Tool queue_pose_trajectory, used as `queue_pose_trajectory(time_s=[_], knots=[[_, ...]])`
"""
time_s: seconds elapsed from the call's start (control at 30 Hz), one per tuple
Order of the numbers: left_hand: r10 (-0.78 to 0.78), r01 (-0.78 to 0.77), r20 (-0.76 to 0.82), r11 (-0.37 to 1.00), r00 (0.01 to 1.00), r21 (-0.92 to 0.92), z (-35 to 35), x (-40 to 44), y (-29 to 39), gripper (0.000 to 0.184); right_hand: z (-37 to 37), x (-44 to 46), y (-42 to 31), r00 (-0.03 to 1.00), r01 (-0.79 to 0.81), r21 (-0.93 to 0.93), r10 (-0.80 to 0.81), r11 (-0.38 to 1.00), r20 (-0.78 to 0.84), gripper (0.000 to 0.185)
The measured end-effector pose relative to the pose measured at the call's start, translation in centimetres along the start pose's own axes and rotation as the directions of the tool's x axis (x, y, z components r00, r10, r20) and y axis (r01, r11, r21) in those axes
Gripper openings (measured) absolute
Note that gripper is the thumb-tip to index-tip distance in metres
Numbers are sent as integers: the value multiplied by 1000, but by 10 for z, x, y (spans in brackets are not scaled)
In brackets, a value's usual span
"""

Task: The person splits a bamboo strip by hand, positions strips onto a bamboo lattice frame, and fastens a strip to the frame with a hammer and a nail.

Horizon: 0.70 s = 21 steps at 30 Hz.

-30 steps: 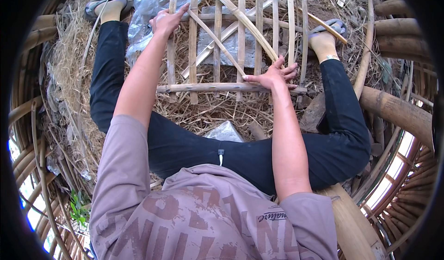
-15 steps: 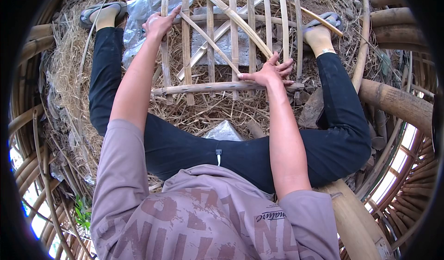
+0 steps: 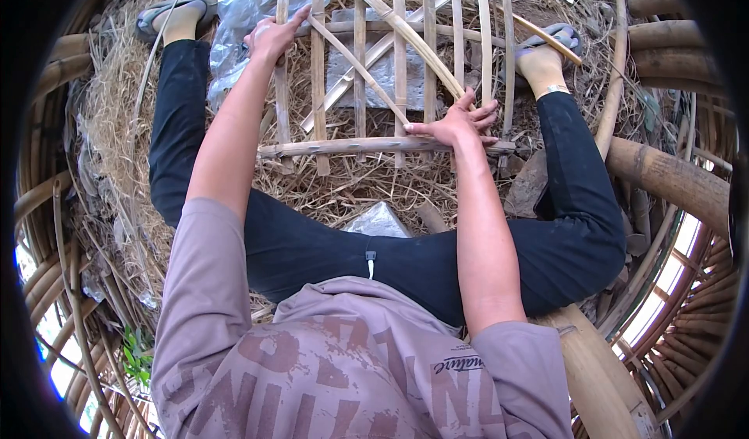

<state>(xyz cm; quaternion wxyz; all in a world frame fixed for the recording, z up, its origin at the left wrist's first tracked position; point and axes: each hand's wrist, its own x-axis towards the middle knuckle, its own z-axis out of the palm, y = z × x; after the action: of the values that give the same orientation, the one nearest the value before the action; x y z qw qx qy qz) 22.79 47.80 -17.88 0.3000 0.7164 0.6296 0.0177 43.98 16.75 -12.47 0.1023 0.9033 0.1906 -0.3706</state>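
Note:
A lattice of pale bamboo strips lies in front of me, its near edge formed by a horizontal bamboo bar (image 3: 367,145). My left hand (image 3: 271,38) is at the lattice's left side, thumb and finger at the upper end of a thin diagonal strip (image 3: 355,66). My right hand (image 3: 459,124) rests at the near right part, fingers spread, thumb on that strip's lower end. A wider diagonal strip (image 3: 406,29) runs down to the right hand's fingers. Under the lattice lies a flat grey slab (image 3: 374,76).
Clear plastic sheeting (image 3: 238,33) lies behind the left hand. Straw (image 3: 125,119) covers the ground. A grey block (image 3: 378,220) sits between my legs. Thick bamboo poles (image 3: 671,177) stand at the right, and a sandalled foot (image 3: 541,64) is beside the lattice.
Over the last second the lattice and both hands shift slightly left in view, then a little back right. The hands keep the same places on the strips.

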Motion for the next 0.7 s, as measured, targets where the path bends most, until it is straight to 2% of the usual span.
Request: queue_pose_trajectory(time_s=[0.17, 0.7], knots=[[-36, 36, -21, 999, 999, 6, -2, -5, 4, 94, -2, -2, -2, 1000, -10, -3, 10, 1000, 6, 168], [-53, 52, -76, 999, 996, -12, 3, -6, 3, 101, 1, 0, -1, 1000, -8, 3, 8, 1000, -6, 169]])
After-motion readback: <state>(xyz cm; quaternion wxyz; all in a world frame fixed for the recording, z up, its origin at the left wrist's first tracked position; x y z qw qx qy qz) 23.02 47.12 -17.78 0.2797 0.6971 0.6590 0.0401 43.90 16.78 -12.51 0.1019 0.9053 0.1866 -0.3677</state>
